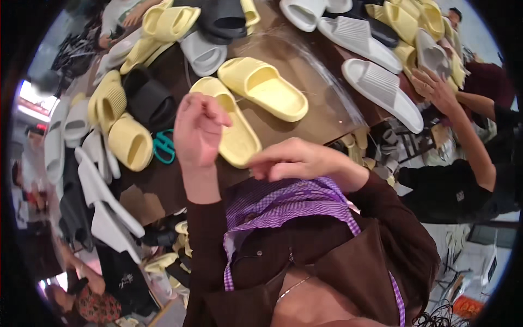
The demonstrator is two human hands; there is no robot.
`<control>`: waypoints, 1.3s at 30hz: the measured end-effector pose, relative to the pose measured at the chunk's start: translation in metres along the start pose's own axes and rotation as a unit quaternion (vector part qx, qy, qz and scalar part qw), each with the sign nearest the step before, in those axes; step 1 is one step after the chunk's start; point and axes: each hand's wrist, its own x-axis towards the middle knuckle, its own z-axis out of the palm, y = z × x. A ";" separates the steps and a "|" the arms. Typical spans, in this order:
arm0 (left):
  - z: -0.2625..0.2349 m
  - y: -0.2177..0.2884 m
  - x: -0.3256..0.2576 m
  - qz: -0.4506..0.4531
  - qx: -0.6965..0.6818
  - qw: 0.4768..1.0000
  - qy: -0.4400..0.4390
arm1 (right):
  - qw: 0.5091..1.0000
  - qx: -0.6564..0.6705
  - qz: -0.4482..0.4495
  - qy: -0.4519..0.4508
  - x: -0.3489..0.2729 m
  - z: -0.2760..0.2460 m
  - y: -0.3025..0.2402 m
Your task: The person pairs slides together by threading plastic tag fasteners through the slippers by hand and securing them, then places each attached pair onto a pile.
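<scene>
Two pale yellow slippers lie side by side on the brown table in front of me. My left hand point(200, 128) is raised over the left yellow slipper point(241, 143), covering part of its strap. Its fingers are curled in, and whether anything small is between them is hidden. From the right, my right hand point(302, 159) reaches to that slipper's heel, its fingers drawn together at the edge. I cannot tell whether they pinch something or only touch the heel. The other yellow slipper point(267, 90) rests just beyond, angled to the right.
Teal-handled scissors point(164, 146) lie left of my left hand, beside a black slipper point(148, 97) and stacked yellow slippers point(129, 143). Grey-white slippers point(383, 94) line the table's right side. A co-worker's hand point(436, 87) touches slippers there. Clear plastic point(327, 71) covers part of the brown tabletop point(313, 117).
</scene>
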 end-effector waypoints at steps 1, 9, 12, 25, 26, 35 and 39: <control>0.008 -0.002 -0.009 0.020 0.009 0.999 -0.034 | 0.992 0.106 0.042 0.047 0.010 0.011 0.008; 0.012 -0.027 -0.078 0.010 -0.007 1.000 0.024 | 0.899 0.351 0.111 0.238 0.014 0.011 0.026; 0.010 -0.046 -0.092 -0.096 -0.037 0.994 0.029 | 0.882 0.368 0.121 0.270 0.005 0.002 0.027; 0.006 -0.062 -0.105 -0.224 -0.165 0.956 0.094 | 0.875 -0.403 0.223 0.150 -0.014 -0.059 0.016; 0.007 -0.062 -0.104 -0.219 -0.154 0.955 0.125 | 0.861 -0.418 0.269 0.109 -0.011 -0.059 0.009; 0.009 -0.060 -0.085 -0.201 -0.079 0.956 0.198 | 0.787 -0.541 0.295 0.005 0.010 -0.084 0.028; -0.003 -0.057 -0.057 -0.193 -0.028 0.963 0.188 | 0.773 -0.567 0.283 -0.018 0.041 -0.095 0.044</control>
